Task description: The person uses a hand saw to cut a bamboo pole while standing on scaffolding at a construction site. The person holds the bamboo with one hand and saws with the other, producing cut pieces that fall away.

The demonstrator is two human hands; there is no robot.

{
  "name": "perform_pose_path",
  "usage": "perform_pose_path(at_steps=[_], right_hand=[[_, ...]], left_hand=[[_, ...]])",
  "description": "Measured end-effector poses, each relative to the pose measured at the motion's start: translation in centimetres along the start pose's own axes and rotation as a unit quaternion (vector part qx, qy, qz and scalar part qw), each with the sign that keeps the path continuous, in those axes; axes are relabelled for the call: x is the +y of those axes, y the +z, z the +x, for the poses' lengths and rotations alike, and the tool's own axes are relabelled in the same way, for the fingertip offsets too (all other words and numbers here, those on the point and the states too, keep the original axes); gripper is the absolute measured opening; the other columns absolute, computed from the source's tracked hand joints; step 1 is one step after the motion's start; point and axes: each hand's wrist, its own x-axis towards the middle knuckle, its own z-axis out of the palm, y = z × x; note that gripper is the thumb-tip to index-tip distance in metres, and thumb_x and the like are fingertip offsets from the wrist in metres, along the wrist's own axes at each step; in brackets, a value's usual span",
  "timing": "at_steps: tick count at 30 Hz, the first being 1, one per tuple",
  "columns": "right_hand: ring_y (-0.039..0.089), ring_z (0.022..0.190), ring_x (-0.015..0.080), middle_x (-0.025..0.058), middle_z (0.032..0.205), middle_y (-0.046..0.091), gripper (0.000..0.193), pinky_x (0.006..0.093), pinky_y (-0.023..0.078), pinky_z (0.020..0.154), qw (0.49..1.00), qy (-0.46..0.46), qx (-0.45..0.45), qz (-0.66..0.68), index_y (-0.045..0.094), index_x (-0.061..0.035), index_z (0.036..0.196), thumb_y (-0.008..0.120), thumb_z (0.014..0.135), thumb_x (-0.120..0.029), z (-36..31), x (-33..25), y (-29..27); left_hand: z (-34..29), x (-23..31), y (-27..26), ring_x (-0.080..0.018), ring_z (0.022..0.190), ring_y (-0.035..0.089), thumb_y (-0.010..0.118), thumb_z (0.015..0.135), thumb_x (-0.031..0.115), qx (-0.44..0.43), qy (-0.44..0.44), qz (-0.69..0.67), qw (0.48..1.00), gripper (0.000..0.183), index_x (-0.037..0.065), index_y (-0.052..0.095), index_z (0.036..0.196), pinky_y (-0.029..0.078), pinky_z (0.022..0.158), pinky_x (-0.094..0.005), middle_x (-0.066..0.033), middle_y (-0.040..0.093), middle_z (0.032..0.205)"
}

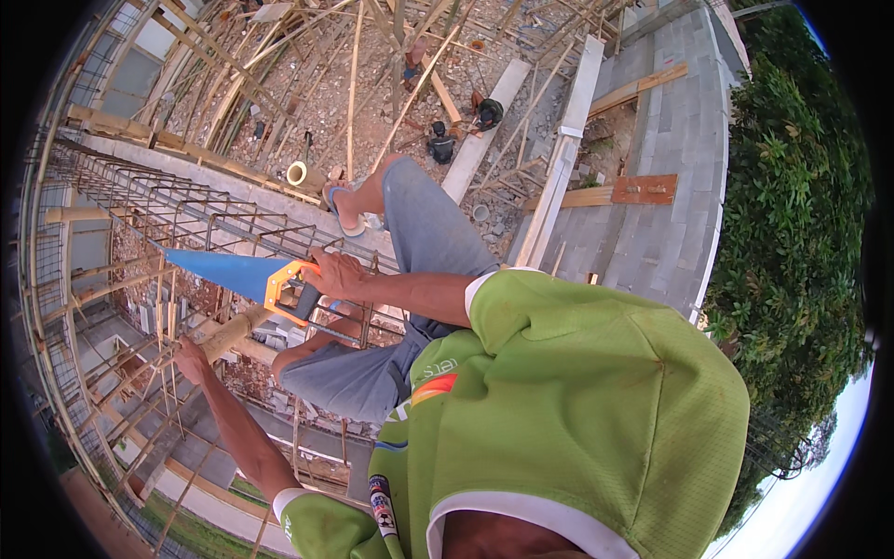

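Observation:
My right hand [337,275] is closed around the orange and black handle of a hand saw [219,272]. The saw's blue blade points left, over a long cage of steel reinforcing bars [223,210]. Lower and farther left, my left hand [193,361] is closed at the end of a thick round wooden pole [233,334]. Its fingertips are partly hidden, and thin sticks stand close to it. The blade lies above the pole in the picture, apart from my left hand. My legs in grey shorts [433,214] straddle the beam's rebar, with one sandalled foot [345,207] on the far side.
Rubble ground [317,102] with many bamboo and timber props lies far below. Two people [441,143] crouch there near a pale plank [484,130]. A grey block wall [680,140] and trees [792,186] are at right. Bamboo scaffolding [88,401] fills the left.

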Motion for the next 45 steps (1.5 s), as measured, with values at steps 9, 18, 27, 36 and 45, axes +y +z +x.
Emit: perform_pose_path(at_steps=[9, 18, 27, 36, 45], right_hand=[[0.067, 0.095, 0.0471, 0.0293, 0.097, 0.069, 0.055, 0.0565, 0.051, 0.086, 1.0, 0.006, -0.023, 0.002, 0.051, -0.0007, 0.119, 0.052, 0.093, -0.049, 0.0, -0.2, -0.4], [0.067, 0.095, 0.0466, 0.0289, 0.097, 0.069, 0.054, 0.056, 0.051, 0.086, 1.0, 0.008, -0.028, 0.007, 0.052, 0.0, 0.117, 0.053, 0.093, -0.048, -0.2, -0.6, -0.7], [0.067, 0.096, 0.0457, 0.0291, 0.097, 0.068, 0.055, 0.0557, 0.051, 0.086, 1.0, 0.009, -0.023, 0.006, 0.052, 0.001, 0.118, 0.053, 0.093, -0.048, -0.3, -0.6, -0.8], [0.067, 0.091, 0.0468, 0.0289, 0.092, 0.069, 0.053, 0.0562, 0.051, 0.084, 1.0, 0.002, -0.018, 0.011, 0.053, 0.0011, 0.113, 0.053, 0.093, -0.048, -0.4, -0.6, -0.6], [0.066, 0.098, 0.0464, 0.0286, 0.1, 0.068, 0.056, 0.0556, 0.051, 0.087, 1.0, 0.009, -0.025, 0.007, 0.053, 0.0002, 0.119, 0.053, 0.093, -0.049, -0.5, -0.8, -0.7]], left_hand=[[0.4, -0.1, 0.3, -0.0454, 0.109, 0.064, 0.047, 0.091, 0.06, 0.0, -0.025, -0.034, 0.999, 0.065, 0.01, 0.068, 0.126, 0.049, 0.093, -0.0573, -0.0246, 0.068, 0.12], [1.6, -1.5, 1.6, -0.0441, 0.109, 0.065, 0.048, 0.091, 0.059, 0.025, 0.006, 0.009, 1.0, 0.061, 0.014, 0.068, 0.127, 0.049, 0.093, -0.0566, -0.0227, 0.068, 0.12], [0.2, -0.1, 0.7, -0.044, 0.111, 0.064, 0.047, 0.09, 0.059, 0.021, -0.016, -0.042, 0.999, 0.061, 0.015, 0.068, 0.128, 0.048, 0.095, -0.0562, -0.0232, 0.068, 0.121], [1.5, -1.7, 1.7, -0.0429, 0.111, 0.064, 0.047, 0.091, 0.058, 0.021, 0.005, -0.012, 1.0, 0.06, 0.018, 0.067, 0.131, 0.049, 0.095, -0.0552, -0.0211, 0.068, 0.123], [0.3, -0.2, 0.2, -0.0422, 0.11, 0.065, 0.047, 0.087, 0.059, 0.003, -0.047, -0.029, 0.998, 0.063, 0.017, 0.068, 0.128, 0.049, 0.093, -0.0549, -0.0212, 0.069, 0.121]])
